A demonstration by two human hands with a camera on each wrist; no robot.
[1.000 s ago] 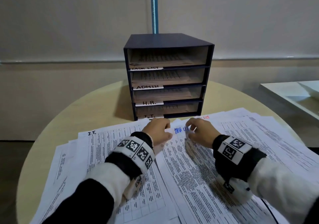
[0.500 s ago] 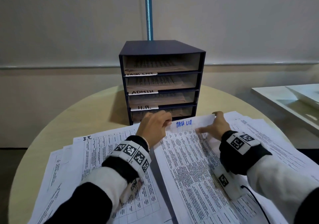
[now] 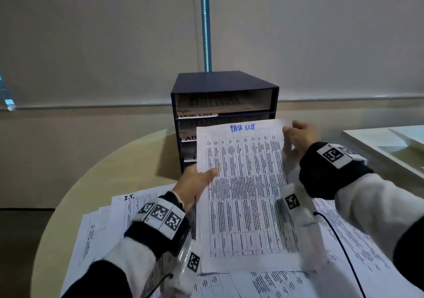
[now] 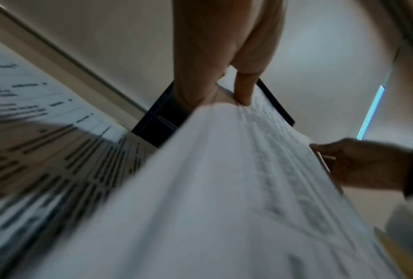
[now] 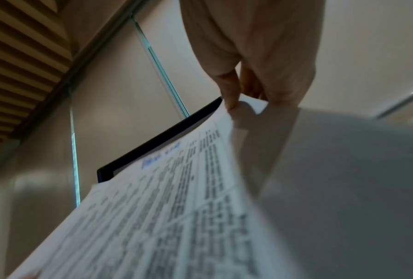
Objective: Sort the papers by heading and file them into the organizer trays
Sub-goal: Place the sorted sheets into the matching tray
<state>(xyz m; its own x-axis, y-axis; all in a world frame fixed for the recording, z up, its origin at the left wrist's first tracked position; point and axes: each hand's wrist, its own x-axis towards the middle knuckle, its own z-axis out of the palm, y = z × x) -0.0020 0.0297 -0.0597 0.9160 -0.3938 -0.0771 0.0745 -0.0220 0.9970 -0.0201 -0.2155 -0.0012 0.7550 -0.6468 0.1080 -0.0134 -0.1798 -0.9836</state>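
A printed sheet headed "TASK LIST" in blue (image 3: 243, 183) is lifted off the table and tilted up in front of the dark blue organizer (image 3: 224, 84). My left hand (image 3: 197, 183) pinches its left edge, thumb on top. My right hand (image 3: 298, 139) pinches the top right corner. The left wrist view shows my left hand (image 4: 227, 94) on the sheet (image 4: 224, 188); the right wrist view shows my right hand (image 5: 243, 100) nipping the sheet (image 5: 176, 207) at its corner. The organizer's top tray, labelled TASK LIST (image 3: 197, 115), holds papers. The lower trays are partly hidden behind the sheet.
More printed sheets (image 3: 128, 215) lie spread over the round beige table (image 3: 128, 171), one headed "I.T." at the left. A white shelf (image 3: 385, 146) stands at the right. A wall rises just behind the organizer.
The TASK LIST sheet lay flat with both hands at its top edge; now both hands have lifted it and carried it up toward the organizer.
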